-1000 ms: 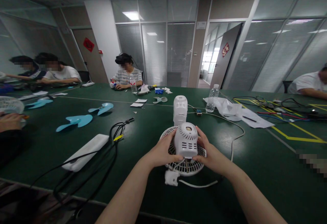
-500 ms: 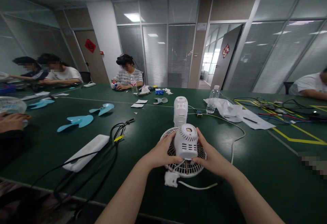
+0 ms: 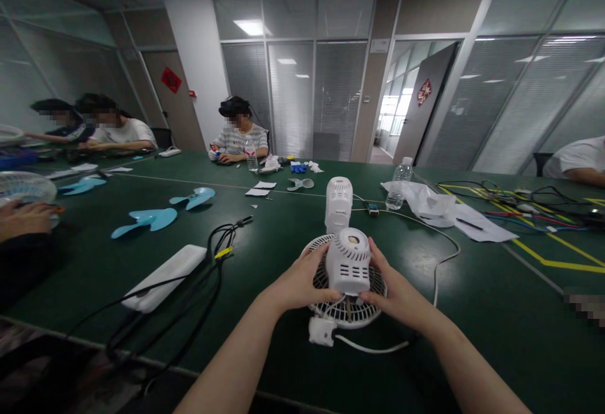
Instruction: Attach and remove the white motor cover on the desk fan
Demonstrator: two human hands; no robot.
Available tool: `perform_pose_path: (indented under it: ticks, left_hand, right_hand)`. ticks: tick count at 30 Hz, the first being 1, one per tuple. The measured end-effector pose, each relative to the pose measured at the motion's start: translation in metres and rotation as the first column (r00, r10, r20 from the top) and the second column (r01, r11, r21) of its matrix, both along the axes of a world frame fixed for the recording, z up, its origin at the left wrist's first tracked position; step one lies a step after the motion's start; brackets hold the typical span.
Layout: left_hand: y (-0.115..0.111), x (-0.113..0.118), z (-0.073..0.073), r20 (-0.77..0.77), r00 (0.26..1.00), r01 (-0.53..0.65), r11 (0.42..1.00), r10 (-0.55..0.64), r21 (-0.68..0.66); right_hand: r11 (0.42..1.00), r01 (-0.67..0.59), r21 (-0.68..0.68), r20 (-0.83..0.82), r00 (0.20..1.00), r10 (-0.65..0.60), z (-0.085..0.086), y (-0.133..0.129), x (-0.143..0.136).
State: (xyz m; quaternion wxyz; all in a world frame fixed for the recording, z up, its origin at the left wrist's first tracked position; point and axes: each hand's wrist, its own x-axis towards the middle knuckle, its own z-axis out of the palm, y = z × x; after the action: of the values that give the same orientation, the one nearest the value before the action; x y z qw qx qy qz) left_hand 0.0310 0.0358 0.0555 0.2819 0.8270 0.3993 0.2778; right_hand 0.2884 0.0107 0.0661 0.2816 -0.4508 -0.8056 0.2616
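Observation:
A white vented motor housing sits over a round white fan grille. My left hand grips the housing's left side, and my right hand grips its right side, both with thumbs at the lower front edge. Just below the grille lies a small white part, with a white cable running off to its right. Behind the grille stands another white housing, upright. A small blue connector lies to the right of it on the green table.
Blue fan blades, a white power strip and black cables lie at left. A bottle, plastic bag and paper are at right. Another person's hand is at far left; people sit around the table.
The whole view has shifted slightly, so things appear a little further right. Both hands keep their hold on the housing, with no clear movement relative to the grille.

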Motion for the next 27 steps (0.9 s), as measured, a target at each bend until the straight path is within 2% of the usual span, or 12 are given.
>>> perform_pose_path:
  ticks: [4, 7, 12, 17, 27]
  left_hand:
    - [0.000, 0.001, -0.007, 0.043, 0.999, 0.012, 0.999, -0.013, 0.038]
    - [0.000, 0.000, -0.010, 0.113, 0.994, 0.008, 1.000, -0.008, 0.003]
    - [-0.005, 0.000, -0.005, 0.201, 0.976, -0.087, 0.996, 0.088, -0.017]
    - [-0.012, 0.004, 0.001, 0.154, 0.982, -0.113, 0.993, 0.106, 0.043]
    - [-0.009, 0.003, -0.002, 0.070, 0.992, -0.113, 0.990, 0.108, 0.080]
  right_hand:
    - [0.999, 0.017, 0.039, -0.055, 0.998, -0.015, -0.015, 0.004, -0.002]
    - [1.000, -0.010, 0.021, -0.138, 0.990, 0.013, -0.020, 0.006, -0.005]
    - [1.000, 0.009, 0.028, -0.159, 0.987, -0.005, -0.018, 0.004, -0.008]
    - [0.999, 0.030, 0.017, -0.149, 0.988, -0.027, -0.014, 0.001, -0.007]
    - [1.000, -0.003, -0.027, -0.147, 0.989, -0.001, -0.004, 0.001, -0.005]
